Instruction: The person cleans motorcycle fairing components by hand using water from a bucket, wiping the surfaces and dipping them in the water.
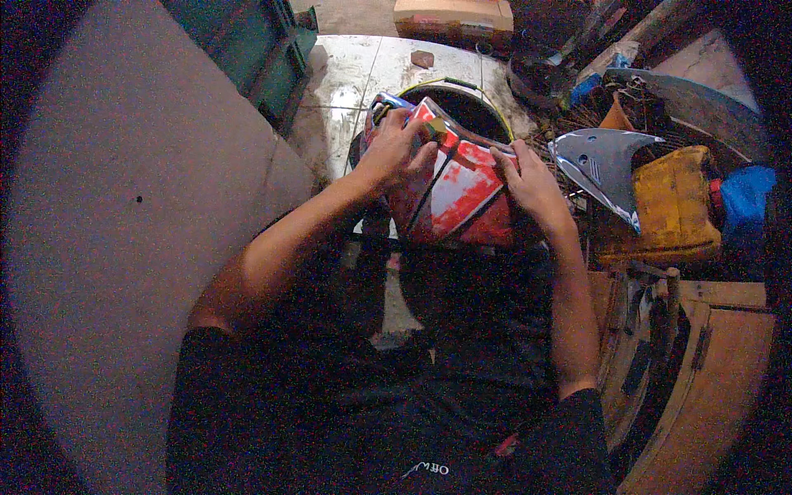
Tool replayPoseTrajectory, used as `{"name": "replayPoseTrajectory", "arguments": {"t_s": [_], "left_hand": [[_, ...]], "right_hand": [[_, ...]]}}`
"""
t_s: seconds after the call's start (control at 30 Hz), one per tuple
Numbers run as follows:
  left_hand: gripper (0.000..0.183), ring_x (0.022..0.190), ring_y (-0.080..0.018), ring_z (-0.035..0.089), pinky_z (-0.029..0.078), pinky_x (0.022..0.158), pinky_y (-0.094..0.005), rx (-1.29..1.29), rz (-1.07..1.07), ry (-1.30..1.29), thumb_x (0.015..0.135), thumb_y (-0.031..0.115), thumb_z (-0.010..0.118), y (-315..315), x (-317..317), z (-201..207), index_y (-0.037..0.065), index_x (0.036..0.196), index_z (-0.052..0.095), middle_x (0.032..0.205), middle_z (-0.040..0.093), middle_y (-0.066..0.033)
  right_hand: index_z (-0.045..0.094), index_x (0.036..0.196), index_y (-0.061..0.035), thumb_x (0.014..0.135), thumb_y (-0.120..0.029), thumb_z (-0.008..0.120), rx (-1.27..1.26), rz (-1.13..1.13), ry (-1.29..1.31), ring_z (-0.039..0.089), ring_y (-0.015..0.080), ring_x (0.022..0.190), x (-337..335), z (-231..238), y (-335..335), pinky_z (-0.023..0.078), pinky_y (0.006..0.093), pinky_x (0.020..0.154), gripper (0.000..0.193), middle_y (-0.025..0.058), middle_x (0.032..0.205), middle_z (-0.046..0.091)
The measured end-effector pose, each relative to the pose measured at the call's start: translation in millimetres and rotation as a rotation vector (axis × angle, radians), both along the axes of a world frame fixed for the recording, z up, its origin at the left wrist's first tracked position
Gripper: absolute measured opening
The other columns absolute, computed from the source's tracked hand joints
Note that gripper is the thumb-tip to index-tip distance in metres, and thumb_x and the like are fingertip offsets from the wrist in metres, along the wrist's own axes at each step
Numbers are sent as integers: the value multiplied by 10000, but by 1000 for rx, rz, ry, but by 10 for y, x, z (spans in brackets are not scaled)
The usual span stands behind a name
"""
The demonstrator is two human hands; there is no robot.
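Observation:
A curved motorcycle body panel (462,186), red with patchy worn white areas and dark lines, lies tilted across my lap. My left hand (398,155) presses on its upper left part, fingers bent around a small olive-yellow pad (437,129) that touches the surface. What the pad is made of is too blurred to tell. At the panel's right edge, my right hand (532,183) grips it, fingers over the top and the thumb side hidden. Just beyond the panel stands a dark bucket (478,107) with a yellow wire handle, its lower part covered by the panel.
To the right lie a grey pointed panel (598,165), a yellow jerrycan (672,202) and a blue plastic item (749,198). Wooden furniture (726,363) stands at the lower right. A cardboard box (454,21) and a stone-like piece (422,58) are beyond the bucket. A pale wall (140,264) fills the left.

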State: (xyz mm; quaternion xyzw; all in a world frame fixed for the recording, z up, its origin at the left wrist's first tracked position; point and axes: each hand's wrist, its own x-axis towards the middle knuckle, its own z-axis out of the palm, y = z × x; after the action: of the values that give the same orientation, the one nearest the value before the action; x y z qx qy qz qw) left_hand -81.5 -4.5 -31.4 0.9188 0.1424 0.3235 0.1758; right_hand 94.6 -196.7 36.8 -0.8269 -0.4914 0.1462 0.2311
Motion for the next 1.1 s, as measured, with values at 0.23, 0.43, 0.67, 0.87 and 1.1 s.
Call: {"name": "replayPoseTrajectory", "arguments": {"t_s": [0.23, 0.43, 0.67, 0.87, 1.1], "left_hand": [[275, 977, -374, 530, 448, 860, -425, -304, -28, 100, 865, 270, 602, -236, 70, 135, 59, 1035, 563, 1066, 493, -225], [245, 889, -353, 533, 448, 787, -421, -300, 43, 129, 875, 250, 597, 24, 56, 12, 38, 995, 576, 952, 543, -196], [212, 863, -425, 560, 443, 775, -466, -471, 132, 125, 890, 194, 543, -17, 133, 66, -6, 955, 572, 881, 575, -247], [248, 910, -416, 589, 457, 780, -477, -382, 80, 171, 900, 239, 513, -210, 59, 188, 9, 967, 579, 925, 613, -238], [271, 899, -410, 596, 459, 779, -469, -443, 149, 71, 906, 261, 505, -1, 8, -45, 11, 983, 576, 937, 624, -232]], "right_hand": [[473, 1073, -12, 942, -388, 459, -1, -6, 5, 547, 456, 1005, 90, -38, -79, 451, 507, 844, 399, 273, 1064, 562], [467, 1074, -6, 955, -426, 447, -26, -21, 0, 541, 436, 1026, 59, -49, -14, 424, 473, 862, 436, 269, 1062, 570], [479, 1092, -12, 940, -409, 459, -11, -19, -22, 548, 469, 994, 70, -62, -13, 453, 526, 827, 425, 290, 1074, 543], [478, 1081, -7, 950, -424, 437, -21, -27, -23, 545, 459, 1005, 55, -26, -46, 439, 504, 846, 439, 285, 1073, 557], [471, 1065, -4, 962, -430, 419, 12, -35, -26, 539, 440, 1034, 23, -49, -11, 420, 478, 877, 441, 274, 1075, 566]]}}
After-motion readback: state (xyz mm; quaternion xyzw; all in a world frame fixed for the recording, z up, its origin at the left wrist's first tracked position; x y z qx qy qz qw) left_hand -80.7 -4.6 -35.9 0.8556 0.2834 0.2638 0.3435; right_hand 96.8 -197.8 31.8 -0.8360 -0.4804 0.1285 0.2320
